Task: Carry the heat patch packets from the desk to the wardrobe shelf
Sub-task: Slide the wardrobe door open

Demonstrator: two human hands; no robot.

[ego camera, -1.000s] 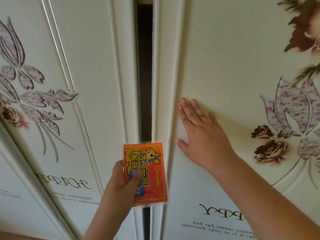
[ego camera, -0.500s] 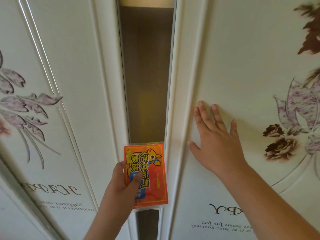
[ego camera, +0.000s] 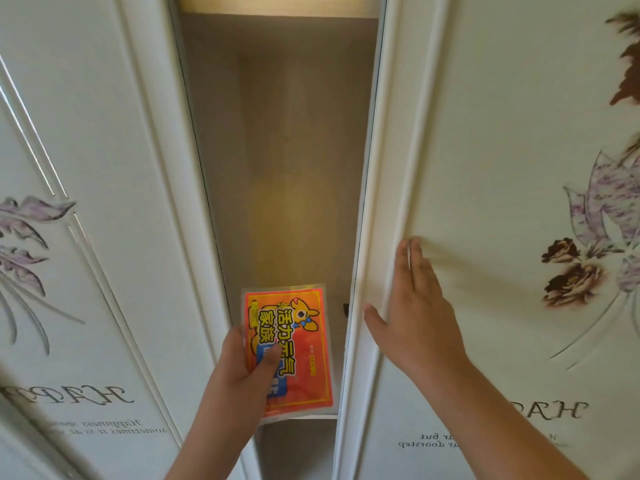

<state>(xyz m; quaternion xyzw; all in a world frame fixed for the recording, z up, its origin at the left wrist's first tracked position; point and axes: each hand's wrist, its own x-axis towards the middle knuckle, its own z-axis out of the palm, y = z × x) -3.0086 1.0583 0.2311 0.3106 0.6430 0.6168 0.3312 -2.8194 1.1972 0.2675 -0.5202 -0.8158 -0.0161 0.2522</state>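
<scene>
An orange and red heat patch packet (ego camera: pixel 298 344) with a cartoon animal and yellow lettering is pinched in my left hand (ego camera: pixel 242 368), thumb on its front, held up before the gap between the wardrobe doors. My right hand (ego camera: pixel 412 306) lies flat, fingers together, on the right sliding door (ego camera: pixel 485 168) near its left edge. Through the gap the wardrobe's beige inside (ego camera: pixel 284 150) shows, with a shelf edge (ego camera: pixel 332 416) just under the packet and a board (ego camera: pixel 277 8) at the top.
The left door (ego camera: pixel 86 202) bears purple leaf prints and mirrored lettering. The right door carries brown flowers (ego camera: pixel 568 271). A small dark fitting (ego camera: pixel 345 309) sits inside by the right door's edge. The gap between the doors is about a packet and a half wide.
The right door has slid to the right under my right hand, so the gap grew from a narrow slit to a wide opening. The packet stays held in my left hand.
</scene>
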